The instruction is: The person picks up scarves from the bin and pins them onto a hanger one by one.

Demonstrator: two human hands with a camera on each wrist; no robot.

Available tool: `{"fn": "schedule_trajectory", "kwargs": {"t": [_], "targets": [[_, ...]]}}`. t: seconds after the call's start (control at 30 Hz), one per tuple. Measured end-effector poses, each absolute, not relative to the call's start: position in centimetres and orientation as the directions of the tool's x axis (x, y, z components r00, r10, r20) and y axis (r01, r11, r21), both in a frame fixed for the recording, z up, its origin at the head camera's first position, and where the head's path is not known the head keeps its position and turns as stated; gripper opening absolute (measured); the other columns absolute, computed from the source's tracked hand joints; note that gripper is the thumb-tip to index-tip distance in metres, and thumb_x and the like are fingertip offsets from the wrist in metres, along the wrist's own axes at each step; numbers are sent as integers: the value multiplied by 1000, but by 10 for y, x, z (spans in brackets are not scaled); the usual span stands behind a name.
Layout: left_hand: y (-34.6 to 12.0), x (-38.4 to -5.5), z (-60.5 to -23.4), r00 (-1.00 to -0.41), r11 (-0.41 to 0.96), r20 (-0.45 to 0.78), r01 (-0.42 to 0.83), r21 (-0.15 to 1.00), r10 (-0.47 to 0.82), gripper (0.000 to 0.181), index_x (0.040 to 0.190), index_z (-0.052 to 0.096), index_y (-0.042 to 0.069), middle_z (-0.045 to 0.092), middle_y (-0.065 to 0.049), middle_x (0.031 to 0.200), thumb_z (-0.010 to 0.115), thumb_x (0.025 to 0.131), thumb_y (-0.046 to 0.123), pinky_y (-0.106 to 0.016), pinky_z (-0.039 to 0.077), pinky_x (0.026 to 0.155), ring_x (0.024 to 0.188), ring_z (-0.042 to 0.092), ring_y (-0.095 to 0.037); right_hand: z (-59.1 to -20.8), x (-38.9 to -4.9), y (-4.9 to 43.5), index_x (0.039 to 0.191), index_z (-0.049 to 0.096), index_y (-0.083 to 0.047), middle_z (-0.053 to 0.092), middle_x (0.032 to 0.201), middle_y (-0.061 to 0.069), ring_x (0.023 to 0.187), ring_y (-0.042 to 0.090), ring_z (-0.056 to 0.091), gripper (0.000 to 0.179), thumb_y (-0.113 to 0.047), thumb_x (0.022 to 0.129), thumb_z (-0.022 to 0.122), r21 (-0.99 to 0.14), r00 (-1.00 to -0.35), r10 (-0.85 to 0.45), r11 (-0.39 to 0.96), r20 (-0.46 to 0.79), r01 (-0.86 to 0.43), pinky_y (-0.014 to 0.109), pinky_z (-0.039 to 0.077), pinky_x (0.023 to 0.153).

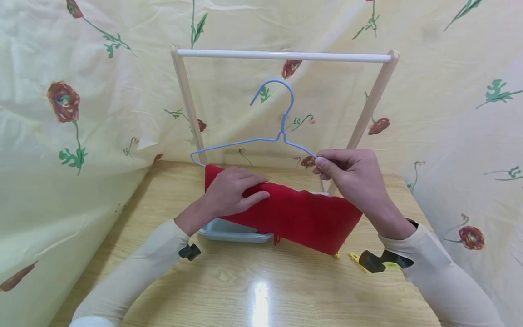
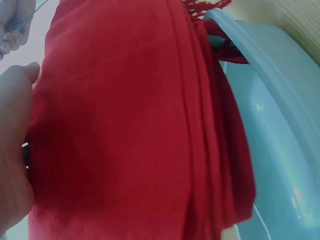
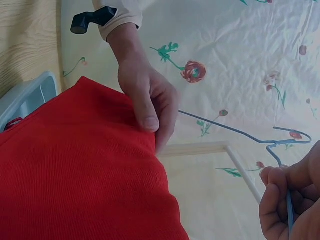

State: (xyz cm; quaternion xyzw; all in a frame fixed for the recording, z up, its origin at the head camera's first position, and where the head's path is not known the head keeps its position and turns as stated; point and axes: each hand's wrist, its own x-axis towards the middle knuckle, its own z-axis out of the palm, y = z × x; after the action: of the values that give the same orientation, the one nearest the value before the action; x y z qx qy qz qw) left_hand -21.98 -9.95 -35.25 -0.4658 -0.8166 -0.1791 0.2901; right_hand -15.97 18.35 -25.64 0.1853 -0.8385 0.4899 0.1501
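My right hand [image 1: 353, 175] pinches the right shoulder of a blue wire hanger [image 1: 283, 122], its hook pointing up. A folded red scarf [image 1: 294, 213] drapes over the hanger's lower part and hides the bottom bar. At the scarf's upper edge, my left hand [image 1: 233, 190] holds the cloth, thumb in front and the other fingers over the top. The right wrist view shows the left hand [image 3: 147, 95] at the scarf's edge and the right hand [image 3: 292, 195] around the hanger wire. Stacked folds of the scarf [image 2: 120, 115] hang down in the left wrist view.
A light blue tray [image 1: 233, 236] stands on the wooden table below the scarf, with red fringe [image 1: 277, 239] by its corner. Behind the hanger rises a wooden rack with a white rail [image 1: 286, 55]. A yellow object [image 1: 355, 259] lies near the right wrist. Flowered sheeting surrounds the table.
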Motion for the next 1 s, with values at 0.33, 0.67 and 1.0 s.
{"fn": "schedule_trajectory", "kwargs": {"t": [0.33, 0.67, 1.0], "targets": [[-93, -221, -353, -373, 510, 641, 859, -33, 671, 32, 108, 78, 13, 76, 0, 100, 86, 83, 32, -30, 55, 79, 89, 71, -15, -258, -160, 184, 108, 76, 7, 75, 79, -1, 68, 9, 71, 16, -1, 94, 71, -768, -885, -168, 444, 434, -461, 21, 59, 66], [-92, -223, -354, -402, 550, 631, 834, -47, 664, 38, 104, 71, 13, 70, -1, 101, 90, 78, 33, -30, 55, 80, 89, 66, -16, -260, -162, 185, 107, 75, 8, 74, 78, -7, 67, 8, 71, 17, -2, 94, 72, -767, -880, -167, 436, 445, -471, 21, 59, 66], [-109, -222, -350, -434, 592, 629, 804, -54, 645, 36, 109, 75, 11, 75, -4, 107, 73, 89, 40, -41, 52, 91, 97, 69, -22, -259, -162, 188, 110, 76, 4, 75, 81, -3, 70, 9, 71, 18, -5, 95, 72, -770, -894, -154, 462, 420, -441, 20, 58, 68]]}}
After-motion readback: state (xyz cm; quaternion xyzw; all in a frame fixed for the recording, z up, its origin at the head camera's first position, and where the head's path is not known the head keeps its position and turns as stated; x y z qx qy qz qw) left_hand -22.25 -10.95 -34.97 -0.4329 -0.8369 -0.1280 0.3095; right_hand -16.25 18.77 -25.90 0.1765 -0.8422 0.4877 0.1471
